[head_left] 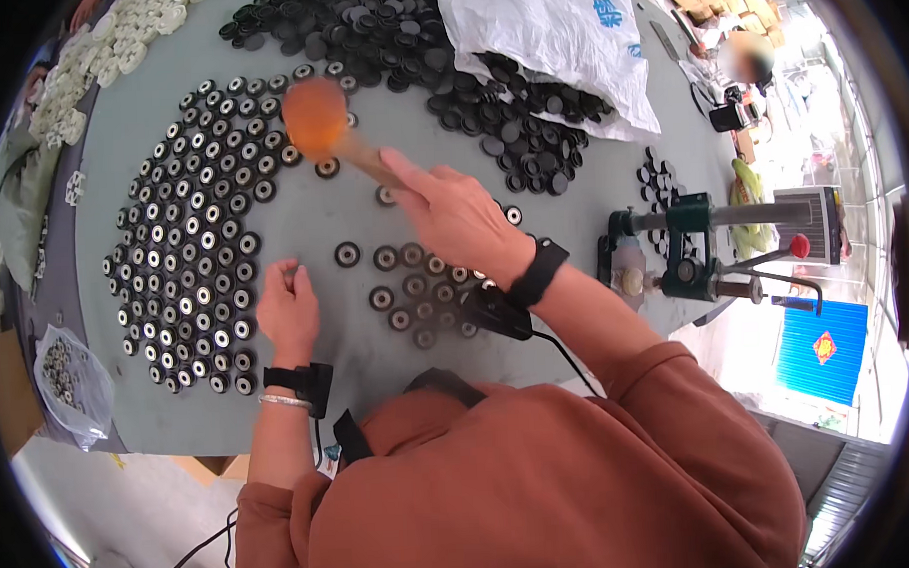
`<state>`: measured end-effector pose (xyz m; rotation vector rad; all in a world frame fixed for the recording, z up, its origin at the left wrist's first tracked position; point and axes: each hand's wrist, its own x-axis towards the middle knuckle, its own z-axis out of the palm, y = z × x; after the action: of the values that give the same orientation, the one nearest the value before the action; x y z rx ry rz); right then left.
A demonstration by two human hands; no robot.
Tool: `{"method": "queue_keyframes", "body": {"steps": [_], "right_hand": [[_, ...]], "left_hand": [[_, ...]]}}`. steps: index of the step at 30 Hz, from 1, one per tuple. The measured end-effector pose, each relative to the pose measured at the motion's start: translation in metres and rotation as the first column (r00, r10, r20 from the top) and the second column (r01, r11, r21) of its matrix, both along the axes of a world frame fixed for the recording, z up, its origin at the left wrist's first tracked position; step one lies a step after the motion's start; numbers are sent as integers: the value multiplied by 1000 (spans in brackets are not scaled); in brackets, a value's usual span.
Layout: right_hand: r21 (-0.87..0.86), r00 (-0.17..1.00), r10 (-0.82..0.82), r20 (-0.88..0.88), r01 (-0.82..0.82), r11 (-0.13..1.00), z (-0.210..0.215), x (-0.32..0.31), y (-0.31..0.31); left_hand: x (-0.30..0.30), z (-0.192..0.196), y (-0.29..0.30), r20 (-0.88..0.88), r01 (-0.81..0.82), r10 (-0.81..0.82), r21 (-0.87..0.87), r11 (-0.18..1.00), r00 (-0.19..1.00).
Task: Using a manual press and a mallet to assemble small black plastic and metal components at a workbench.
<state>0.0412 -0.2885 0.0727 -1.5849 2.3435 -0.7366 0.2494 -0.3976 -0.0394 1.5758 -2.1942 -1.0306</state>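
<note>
My right hand grips the wooden handle of a mallet, whose orange head is smeared by motion above the far edge of the ring-shaped parts. My left hand is closed, thumb and fingers pressed together, at the right edge of the large group of black parts with shiny metal centres. Whatever its fingers hold, if anything, is too small to tell. A looser cluster of the same parts lies between my forearms, partly covered by my right wrist.
Piles of black discs cover the far side, beside a white sack. At the right edge stands a green hand press. White plastic parts lie far left, and a clear bag of small parts near left. A cable trails from my right wrist.
</note>
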Motion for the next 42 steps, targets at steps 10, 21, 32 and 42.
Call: {"method": "queue_keyframes", "body": {"steps": [10,21,32,42], "right_hand": [[173,999,-45,7,43,984,-19,-9,-31],[-203,988,-152,24,154,967,2,-36,-21],[90,992,-125,-37,128,988,1,-54,-26],[141,992,-119,-42,123,982,-28,-62,-54]], "left_hand": [[-4,2,-2,-181,-53,80,149,987,980],[-58,22,-21,-57,215,-234,-232,949,971],[-127,8,-63,46,331,-342,-402,854,939],[-116,16,-39,41,438,-455,-357,825,890]]}}
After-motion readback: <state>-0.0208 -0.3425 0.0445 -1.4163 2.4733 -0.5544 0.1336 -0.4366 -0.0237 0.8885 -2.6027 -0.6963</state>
